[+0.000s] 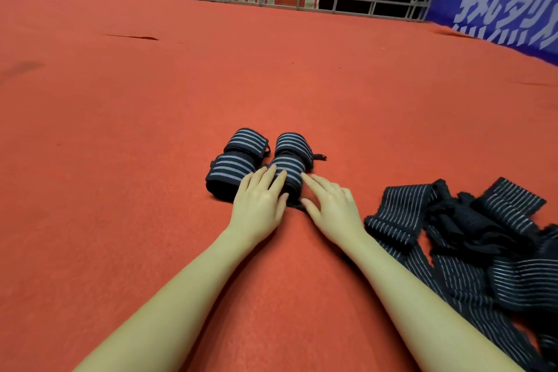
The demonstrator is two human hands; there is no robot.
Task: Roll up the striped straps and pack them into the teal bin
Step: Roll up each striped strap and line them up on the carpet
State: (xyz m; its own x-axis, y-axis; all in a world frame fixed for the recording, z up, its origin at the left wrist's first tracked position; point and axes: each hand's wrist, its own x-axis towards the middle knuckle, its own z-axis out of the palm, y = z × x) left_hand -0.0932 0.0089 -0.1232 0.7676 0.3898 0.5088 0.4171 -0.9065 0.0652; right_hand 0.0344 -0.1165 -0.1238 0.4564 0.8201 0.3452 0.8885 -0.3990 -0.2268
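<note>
Four rolled striped straps (265, 160) sit in a two-by-two cluster on red carpet (120, 160) at frame center. The left hand (259, 201) and right hand (330, 208) rest on the nearest right roll (288, 174), fingers straight, grip spread. Unrolled straps (468, 238) lie heaped at lower right.

Red carpet (151, 130) under striped straps (471, 238).
</note>
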